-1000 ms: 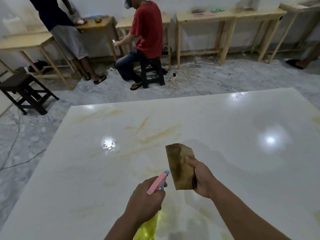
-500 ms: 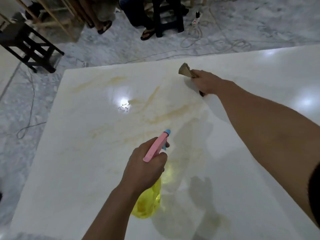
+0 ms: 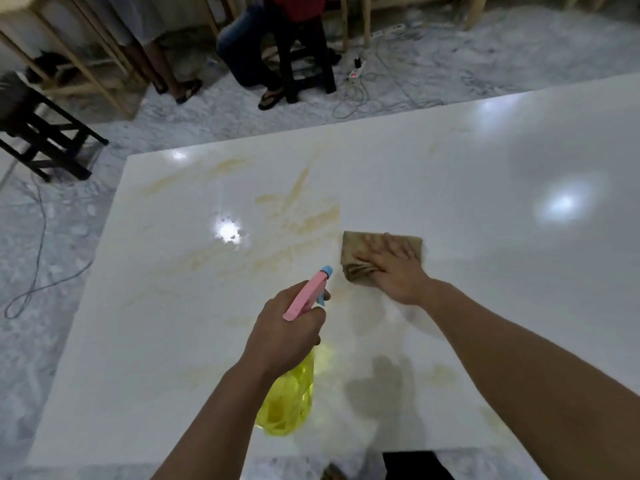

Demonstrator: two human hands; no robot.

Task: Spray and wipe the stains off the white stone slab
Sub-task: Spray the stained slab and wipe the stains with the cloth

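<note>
Big white stone slab (image 3: 485,306) fills the middle of the room, glossy, ceiling lights bouncing off it. Yellow-brown stains (image 3: 298,216) smear across its far-left part, up around eleven o'clock from the person's hands, with fainter patches nearer the front edge. The right side of the slab looks clean and shiny, so I'd say the job is partly done: the main streaks are yet to be wiped.

Beyond the slab at twelve o'clock, a seated person (image 3: 273,39) on a dark stool, cables trailing over the marble floor (image 3: 52,237).

Now the yellow spray bottle (image 3: 287,403), pink trigger head pointing at the stains, held up in the left hand (image 3: 287,330), fingers curled round its neck. Whether it is spraying right now, I cannot tell.

At one o'clock from the bottle, the brown cloth (image 3: 363,251) lies flat on the slab, just right of the stains, the right hand (image 3: 398,271) pressing it down with fingers straight and slightly spread.
</note>
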